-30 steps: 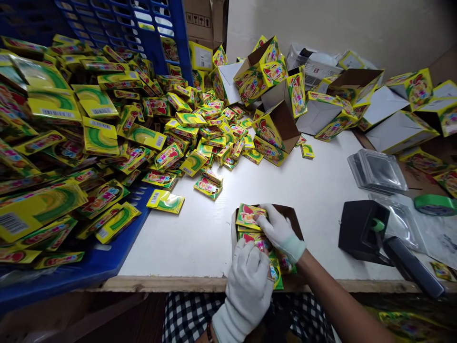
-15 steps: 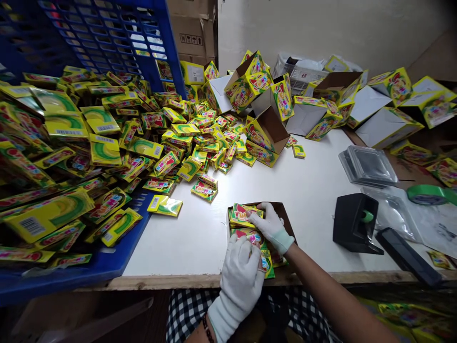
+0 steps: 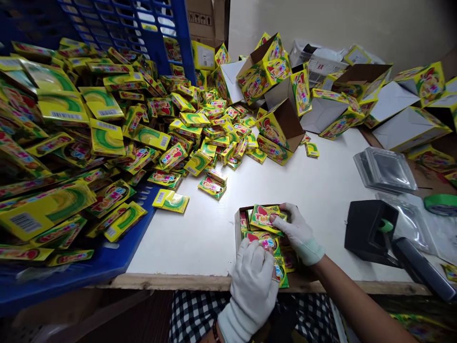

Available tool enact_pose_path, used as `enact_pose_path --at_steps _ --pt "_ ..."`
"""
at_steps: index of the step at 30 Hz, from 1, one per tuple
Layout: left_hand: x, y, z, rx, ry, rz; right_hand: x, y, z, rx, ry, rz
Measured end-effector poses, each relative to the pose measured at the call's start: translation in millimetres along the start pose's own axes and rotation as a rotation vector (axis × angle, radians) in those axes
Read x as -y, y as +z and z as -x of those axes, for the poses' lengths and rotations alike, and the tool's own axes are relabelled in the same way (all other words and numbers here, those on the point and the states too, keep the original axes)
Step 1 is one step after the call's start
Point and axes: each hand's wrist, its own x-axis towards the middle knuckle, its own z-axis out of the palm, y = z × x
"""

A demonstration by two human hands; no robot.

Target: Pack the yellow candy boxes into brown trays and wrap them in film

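A brown open box (image 3: 237,233) stands at the table's front edge with small yellow-green packs in it. My right hand (image 3: 299,232), in a white glove with bare fingertips, pinches a pack with a red fruit print (image 3: 262,216) at the box's far side; the pack lies tilted over others. Nearer the front edge, my left hand (image 3: 252,276), gloved too, has its fingers curled over another pack (image 3: 266,241) in the box. Its palm and part of that pack are hidden.
A tipped blue crate (image 3: 130,250) spills many packs onto the white table (image 3: 200,238) at left. Display boxes (image 3: 264,78) crowd the back. To the right are clear plastic trays (image 3: 387,166), a black tape dispenser (image 3: 369,233) and green tape (image 3: 441,204).
The view has shifted, moving the scene. The pack under my right hand is now raised and tilted at the box's far side, uncovering another pack beside it. My left hand stays over its pack.
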Motion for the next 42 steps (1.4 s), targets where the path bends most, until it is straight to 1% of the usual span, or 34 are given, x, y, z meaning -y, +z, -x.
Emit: enact_pose_path --at_steps 3,7,11,13,15,17,19,21,23,26,28,31,34,36,38,40,42 --pt "1 0.6 0 -0.002 -0.001 0.003 4 2 -1 -0.025 -0.026 0.110" --pt "0 0.4 1 -0.019 -0.003 -0.012 12 0 5 -0.028 -0.079 0.125" --pt "-2 0.4 1 -0.024 -0.016 -0.013 -4 -7 9 -0.060 -0.077 0.016" --pt "-2 0.6 1 -0.027 -0.022 -0.016 -13 -3 8 -0.052 -0.059 -0.065" --pt "-2 0.5 0 -0.029 -0.026 -0.022 -17 7 6 -0.024 -0.052 -0.101" --pt "-2 0.1 -1 -0.033 -0.028 -0.030 -16 16 3 -0.004 -0.053 -0.081" --pt "-1 -0.4 -1 -0.036 -0.028 -0.030 -14 18 2 0.006 -0.050 -0.059" --pt "-1 -0.3 -1 -0.042 -0.028 -0.022 -14 11 3 0.003 -0.044 -0.068" --pt "-2 1.0 -1 -0.062 -0.040 -0.020 -17 0 5 -0.023 -0.069 -0.061" --pt "-5 5.4 0 -0.111 -0.078 -0.029 -21 -11 9 -0.075 -0.159 0.044" --pt "-6 8.7 -1 -0.148 -0.111 -0.043 -21 -12 9 -0.085 -0.185 0.120" --pt "-7 11.9 -3 -0.182 -0.135 -0.057 -15 -3 7 -0.053 -0.134 0.191" --pt "-6 12.6 -5 -0.180 -0.137 -0.056 -5 9 4 0.011 -0.066 0.175" --pt "-5 11.7 -6 -0.186 -0.145 -0.044 1 13 3 0.030 -0.034 0.175" --pt "-4 9.8 -7 -0.180 -0.139 -0.025 6 10 3 0.053 -0.001 0.262" --pt "-3 7.2 -7 -0.152 -0.119 -0.007 10 3 3 0.095 0.020 0.342" --pt "-2 4.8 -7 -0.117 -0.100 0.006 15 -5 1 0.165 0.015 0.317"
